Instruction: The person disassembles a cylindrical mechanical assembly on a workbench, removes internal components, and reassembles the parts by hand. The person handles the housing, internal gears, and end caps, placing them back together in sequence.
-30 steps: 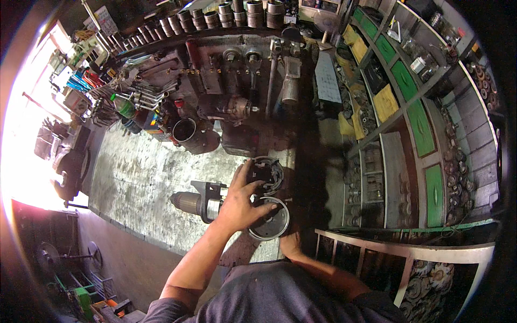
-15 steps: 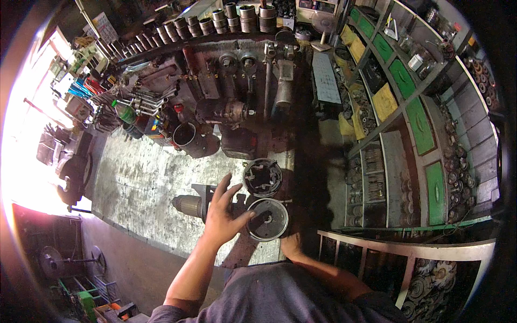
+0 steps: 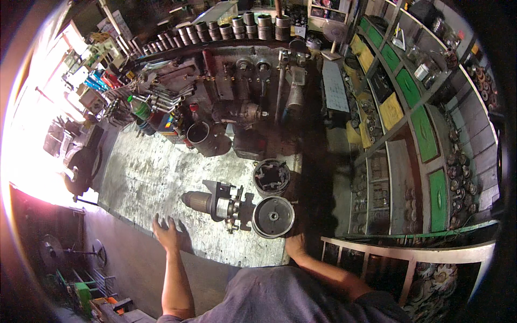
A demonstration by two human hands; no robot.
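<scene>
My left hand (image 3: pixel 167 232) hovers open over the near edge of the stained workbench (image 3: pixel 145 177), fingers spread, holding nothing. To its right lies a metal motor assembly (image 3: pixel 215 203) on its side. A round grey end cover (image 3: pixel 273 216) stands next to it, and a dark cylindrical housing (image 3: pixel 271 176) sits just behind. My right hand (image 3: pixel 295 243) rests at the bench's near edge just below the end cover; its fingers are mostly hidden, so its grip is unclear.
Cylinders, connecting rods and wrenches (image 3: pixel 161 97) crowd the back of the bench, with a metal pot (image 3: pixel 200 133) in front. Shelves with green and yellow boxes (image 3: pixel 425 134) line the right side. A metal frame (image 3: pixel 409 253) stands at lower right.
My left hand has let go of the parts and drawn back left and toward me. The end cover and housing now stand uncovered on the bench.
</scene>
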